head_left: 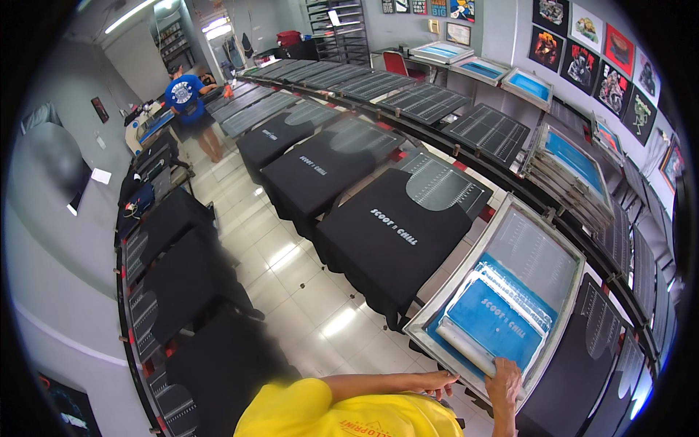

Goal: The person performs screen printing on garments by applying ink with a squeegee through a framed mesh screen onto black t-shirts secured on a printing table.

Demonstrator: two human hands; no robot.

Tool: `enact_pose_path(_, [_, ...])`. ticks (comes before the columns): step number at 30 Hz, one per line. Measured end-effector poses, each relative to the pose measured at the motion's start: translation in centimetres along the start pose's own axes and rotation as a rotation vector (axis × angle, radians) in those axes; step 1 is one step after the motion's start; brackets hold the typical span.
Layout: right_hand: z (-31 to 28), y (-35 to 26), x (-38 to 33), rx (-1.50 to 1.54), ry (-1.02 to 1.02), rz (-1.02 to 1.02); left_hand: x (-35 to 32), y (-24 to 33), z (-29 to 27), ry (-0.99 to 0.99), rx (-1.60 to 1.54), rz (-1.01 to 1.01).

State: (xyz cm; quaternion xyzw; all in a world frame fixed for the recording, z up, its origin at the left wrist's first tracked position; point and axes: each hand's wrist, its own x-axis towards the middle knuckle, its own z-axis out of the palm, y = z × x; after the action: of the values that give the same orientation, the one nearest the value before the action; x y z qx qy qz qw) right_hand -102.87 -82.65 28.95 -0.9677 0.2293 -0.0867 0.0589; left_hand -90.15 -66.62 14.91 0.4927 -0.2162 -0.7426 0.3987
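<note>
A printing screen (566, 251) with a pale metal frame and blue mesh lies at the front right. My right hand (504, 380) is closed around the right end of a long pale squeegee (466, 348), which lies slantwise across the near part of the mesh. Beyond the squeegee, a light line of lettering shows in the blue. My left hand (435, 382) is at the frame's near edge, index finger stretched out and the other fingers partly hidden below. Left of the screen, a black T-shirt (357, 244) with pale lettering is spread on a board.
More black shirts (313, 175) on boards run along the row into the distance. Stacked screens (564, 164) stand at the right behind a dark rail. Another row of dark shirts (193, 277) lines the left side of the tiled aisle (291, 291). A person in blue (184, 95) stands far off.
</note>
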Motion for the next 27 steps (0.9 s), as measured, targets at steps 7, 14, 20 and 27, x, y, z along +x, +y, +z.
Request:
enact_pose_path(7, [-0.5, -0.3, 0.7, -0.005, -0.046, -0.007, 0.3, 0.0, 0.9, 0.022, -0.095, -0.04])
enact_pose_path(14, [0.9, 0.8, 0.0, -0.033, -0.03, 0.064, 2.4, -2.3, 0.7, 0.084, 0.09, 0.088])
enact_pose_path(20, [-0.8, 1.1, 0.8, 0.031, -0.062, 0.026, -0.2, -0.2, 1.2, 0.068, 0.022, 0.167])
enact_pose_path(27, [-1.3, 5.4, 5.8, -0.036, 0.095, 0.037, -0.5, 0.0, 1.0, 0.076, 0.157, 0.187])
